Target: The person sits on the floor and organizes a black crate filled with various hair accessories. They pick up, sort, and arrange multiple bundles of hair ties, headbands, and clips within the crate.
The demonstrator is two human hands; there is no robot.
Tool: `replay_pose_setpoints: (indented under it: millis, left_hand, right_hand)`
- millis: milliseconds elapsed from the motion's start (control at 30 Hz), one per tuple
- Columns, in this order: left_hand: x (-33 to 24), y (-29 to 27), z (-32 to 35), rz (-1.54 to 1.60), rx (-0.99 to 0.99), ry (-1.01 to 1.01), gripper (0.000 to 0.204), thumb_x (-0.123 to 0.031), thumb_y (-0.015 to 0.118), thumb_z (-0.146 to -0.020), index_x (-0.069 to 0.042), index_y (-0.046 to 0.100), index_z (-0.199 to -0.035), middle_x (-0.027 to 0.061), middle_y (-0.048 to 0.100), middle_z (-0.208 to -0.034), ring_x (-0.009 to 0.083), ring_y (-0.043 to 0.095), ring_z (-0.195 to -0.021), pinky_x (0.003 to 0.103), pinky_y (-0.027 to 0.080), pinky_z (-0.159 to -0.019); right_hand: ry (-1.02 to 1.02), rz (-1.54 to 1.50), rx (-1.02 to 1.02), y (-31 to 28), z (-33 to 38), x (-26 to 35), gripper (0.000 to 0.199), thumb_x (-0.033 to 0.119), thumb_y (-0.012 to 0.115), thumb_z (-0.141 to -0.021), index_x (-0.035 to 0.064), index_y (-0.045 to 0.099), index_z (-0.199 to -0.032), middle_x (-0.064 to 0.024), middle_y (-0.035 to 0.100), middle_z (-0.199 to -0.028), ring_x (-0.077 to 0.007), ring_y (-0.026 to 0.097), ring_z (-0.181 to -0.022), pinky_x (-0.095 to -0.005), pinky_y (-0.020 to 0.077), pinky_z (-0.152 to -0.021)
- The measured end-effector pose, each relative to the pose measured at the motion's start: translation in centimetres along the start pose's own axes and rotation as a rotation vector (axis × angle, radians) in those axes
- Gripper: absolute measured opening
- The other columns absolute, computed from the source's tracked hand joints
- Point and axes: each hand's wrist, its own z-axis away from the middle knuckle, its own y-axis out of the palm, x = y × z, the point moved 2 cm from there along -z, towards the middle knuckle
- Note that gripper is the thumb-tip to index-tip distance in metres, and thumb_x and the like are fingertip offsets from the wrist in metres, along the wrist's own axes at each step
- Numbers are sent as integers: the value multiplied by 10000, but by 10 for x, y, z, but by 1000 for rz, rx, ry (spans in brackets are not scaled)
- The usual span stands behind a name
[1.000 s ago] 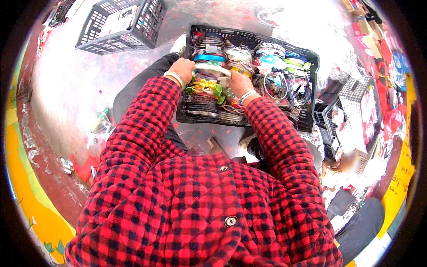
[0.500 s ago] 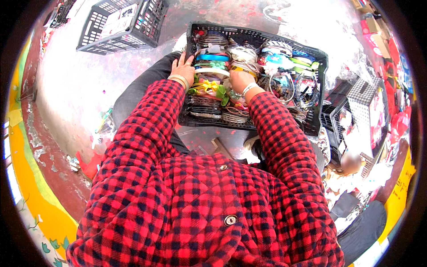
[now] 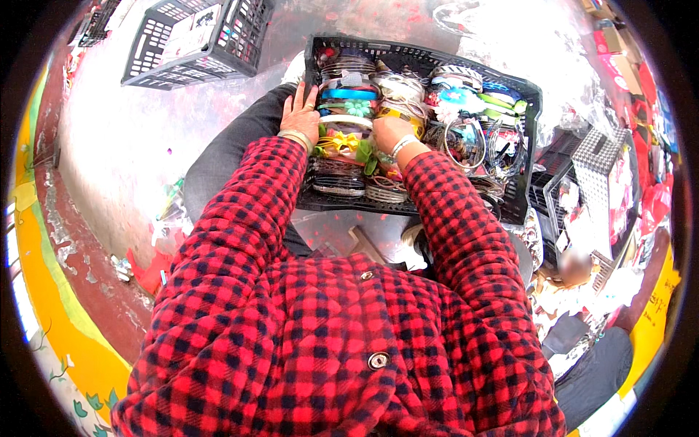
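Observation:
In front of me a black plastic crate [image 3: 534, 138] holds rows of headbands in many colours. My left hand [image 3: 301, 116] lies at the crate's left side with its fingers spread, beside a blue headband [image 3: 348, 94] and a white headband [image 3: 346, 119]. Curled in among the rows, my right hand [image 3: 393, 134] is closed at the right end of the white headband; what its fingers hold is hidden. Just below it are a yellow bow [image 3: 341, 142] and a green leaf-like piece [image 3: 364, 151]. A silvery ring-shaped band [image 3: 464, 143] stands to the right of that hand.
Another black crate [image 3: 240, 44] with papers in it stands on the floor at the far left. Further crates [image 3: 601, 153] and scattered packets crowd the right. A dark cushion-like thing [image 3: 597, 379] lies at the lower right. My dark trouser leg [image 3: 226, 149] flanks the crate.
My right hand has shifted slightly left and stays curled among the headbands. My left hand's fingers are a little more upright at the crate's side.

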Motion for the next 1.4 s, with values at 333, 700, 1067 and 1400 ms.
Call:
replay_pose_setpoints:
  millis: [333, 700, 1067, 1400]
  left_hand:
    - [-7, -40, -4, 119, 178, 41, 232, -106, 482, -730, -57, 607, -920, 203, 544, -1031, 328, 515, -995, 396, 431, -820]
    - [-28, -26, 16, -86, 253, 140, 209, -154, 461, -755, -105, 663, -758, 101, 632, -690, 255, 611, -761, 380, 407, -684]
    - [-15, 2, 4, -156, 7, 117, 263, -136, 435, -747, -52, 648, -877, 91, 519, -1126, 230, 370, -1151, 393, 252, -933]
    - [-17, -7, 2, -197, 34, 174, 276, -142, 435, -745, -50, 647, -896, 104, 506, -1145, 241, 357, -1164, 422, 205, -978]
  right_hand:
    - [235, -148, -29, 13, 4, 23, 209, 160, 463, -774, 78, 644, -837, -148, 628, -849, -288, 616, -802, -378, 490, -681]
    - [222, -73, -66, 33, 9, 23, 213, 170, 433, -806, 85, 627, -826, -119, 632, -838, -263, 621, -793, -378, 496, -645]
    - [269, -181, -73, 8, 8, 40, 168, 158, 573, -714, 50, 653, -815, -152, 629, -841, -272, 619, -810, -355, 501, -683]
    - [95, -95, -38, 21, -3, 33, 143, 154, 585, -705, 63, 661, -783, -140, 629, -847, -278, 612, -813, -374, 492, -692]
